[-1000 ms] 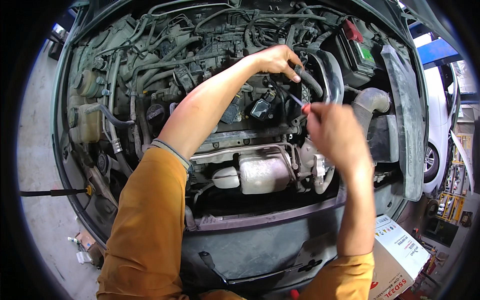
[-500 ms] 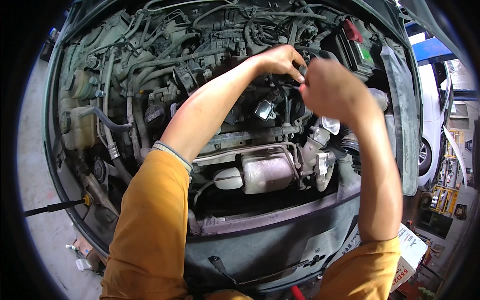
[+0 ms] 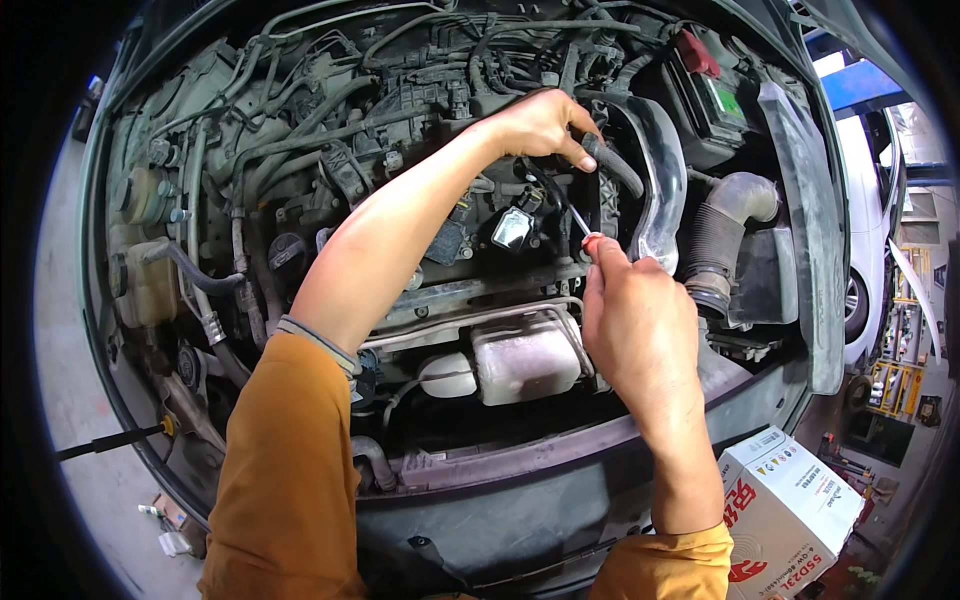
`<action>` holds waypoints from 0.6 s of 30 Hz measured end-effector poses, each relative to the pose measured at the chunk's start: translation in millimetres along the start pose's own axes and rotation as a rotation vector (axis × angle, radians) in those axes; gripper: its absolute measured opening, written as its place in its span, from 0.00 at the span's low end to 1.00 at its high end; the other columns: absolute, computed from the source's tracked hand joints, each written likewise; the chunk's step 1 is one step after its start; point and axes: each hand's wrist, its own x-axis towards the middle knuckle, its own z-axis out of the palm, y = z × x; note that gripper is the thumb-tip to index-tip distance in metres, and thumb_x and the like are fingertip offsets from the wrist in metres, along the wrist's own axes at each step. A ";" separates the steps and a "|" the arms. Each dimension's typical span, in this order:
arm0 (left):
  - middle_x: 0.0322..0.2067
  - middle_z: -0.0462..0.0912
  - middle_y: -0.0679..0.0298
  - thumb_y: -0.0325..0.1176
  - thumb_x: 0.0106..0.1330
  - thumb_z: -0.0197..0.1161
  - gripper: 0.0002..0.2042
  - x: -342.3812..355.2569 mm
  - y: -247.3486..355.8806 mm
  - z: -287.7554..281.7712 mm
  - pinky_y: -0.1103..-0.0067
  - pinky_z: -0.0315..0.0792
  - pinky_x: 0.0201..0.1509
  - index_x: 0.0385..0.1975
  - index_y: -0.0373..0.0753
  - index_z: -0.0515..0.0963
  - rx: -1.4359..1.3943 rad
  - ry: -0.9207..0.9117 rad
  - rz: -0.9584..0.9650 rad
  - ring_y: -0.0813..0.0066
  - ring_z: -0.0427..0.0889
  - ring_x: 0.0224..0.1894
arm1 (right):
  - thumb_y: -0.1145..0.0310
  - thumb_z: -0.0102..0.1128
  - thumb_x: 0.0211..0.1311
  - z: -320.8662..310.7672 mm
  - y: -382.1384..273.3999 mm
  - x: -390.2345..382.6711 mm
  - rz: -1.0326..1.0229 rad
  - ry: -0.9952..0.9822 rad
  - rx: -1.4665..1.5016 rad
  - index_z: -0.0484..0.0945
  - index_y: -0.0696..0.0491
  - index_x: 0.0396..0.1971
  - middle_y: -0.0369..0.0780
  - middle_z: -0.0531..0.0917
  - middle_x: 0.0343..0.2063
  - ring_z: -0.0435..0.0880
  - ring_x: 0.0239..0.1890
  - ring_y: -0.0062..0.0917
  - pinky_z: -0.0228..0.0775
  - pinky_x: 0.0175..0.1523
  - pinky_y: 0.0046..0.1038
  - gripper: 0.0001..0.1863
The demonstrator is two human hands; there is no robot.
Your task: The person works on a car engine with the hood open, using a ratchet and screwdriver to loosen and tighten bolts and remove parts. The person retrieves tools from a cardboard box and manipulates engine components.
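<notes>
My right hand (image 3: 640, 310) is closed round the red handle of a screwdriver (image 3: 577, 217), whose thin metal shaft points up and left into the engine. My left hand (image 3: 545, 125) reaches over the engine from the left, with its thumb and forefinger at the end of a short black rubber hose (image 3: 617, 168); its other fingers are curled and partly hidden. The screwdriver's tip lies below the left hand, among dark parts, and what it touches I cannot make out. Left of the shaft sits a shiny silver-topped square part (image 3: 513, 229).
Right of the hands runs a glossy black duct (image 3: 660, 170), then a ribbed intake hose (image 3: 718, 240). A battery (image 3: 705, 110) with a red terminal cover stands far right. A silvery heat shield (image 3: 525, 355) lies nearer me. A cardboard box (image 3: 785, 510) stands beyond the bumper.
My right hand has come down and toward me, away from the left hand, baring the screwdriver's shaft and the black duct. The left hand stays in nearly the same place.
</notes>
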 end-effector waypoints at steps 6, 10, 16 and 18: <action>0.40 0.88 0.56 0.37 0.48 0.80 0.24 -1.2 2.7 -2.4 0.75 0.74 0.55 0.45 0.33 0.85 0.024 -0.014 0.001 0.68 0.85 0.45 | 0.66 0.57 0.68 12.8 1.5 -12.7 0.036 0.016 0.026 0.81 0.48 0.51 0.48 0.80 0.25 0.84 0.24 0.46 0.77 0.30 0.44 0.13; 0.39 0.88 0.56 0.37 0.48 0.80 0.24 -2.6 3.4 -2.5 0.75 0.73 0.55 0.45 0.33 0.85 0.035 -0.010 0.018 0.68 0.85 0.44 | 0.66 0.57 0.68 9.4 4.4 -10.1 0.015 0.013 0.045 0.81 0.49 0.49 0.49 0.81 0.24 0.84 0.25 0.47 0.77 0.31 0.45 0.13; 0.40 0.88 0.58 0.35 0.48 0.80 0.24 -0.3 0.5 0.6 0.75 0.74 0.55 0.46 0.35 0.85 0.038 0.009 0.017 0.70 0.85 0.45 | 0.66 0.58 0.66 -35.6 28.3 67.0 -0.223 -0.143 0.087 0.85 0.59 0.32 0.53 0.81 0.19 0.83 0.24 0.46 0.76 0.33 0.43 0.12; 0.40 0.88 0.56 0.37 0.47 0.81 0.24 1.8 2.1 0.9 0.76 0.74 0.53 0.45 0.36 0.85 0.047 0.008 0.022 0.68 0.85 0.43 | 0.65 0.60 0.66 -61.9 25.8 103.5 -0.246 -0.287 0.028 0.86 0.62 0.28 0.50 0.80 0.16 0.81 0.19 0.38 0.74 0.30 0.37 0.14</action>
